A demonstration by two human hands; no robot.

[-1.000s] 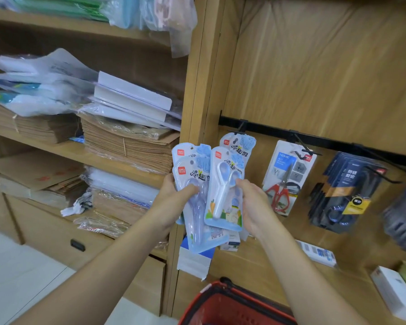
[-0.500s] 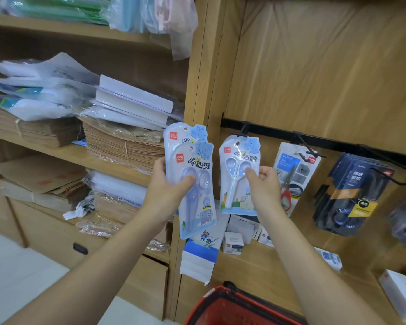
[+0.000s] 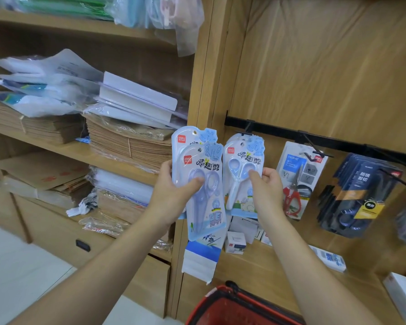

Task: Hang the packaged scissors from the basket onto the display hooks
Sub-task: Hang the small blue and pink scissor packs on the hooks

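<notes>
At hook rail (image 3: 314, 138): right hand (image 3: 266, 191) pinches scissors pack (image 3: 243, 174); left hand (image 3: 171, 195) grips two packs (image 3: 201, 184).

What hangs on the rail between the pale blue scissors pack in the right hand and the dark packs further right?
In the head view, one carded pack of red-handled scissors hangs between the right hand's pack and the dark packs.

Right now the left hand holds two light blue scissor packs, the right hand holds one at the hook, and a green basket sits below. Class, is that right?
Not quite: the basket is red, not green, as the head view shows. The left hand and right hand are as stated.
</notes>
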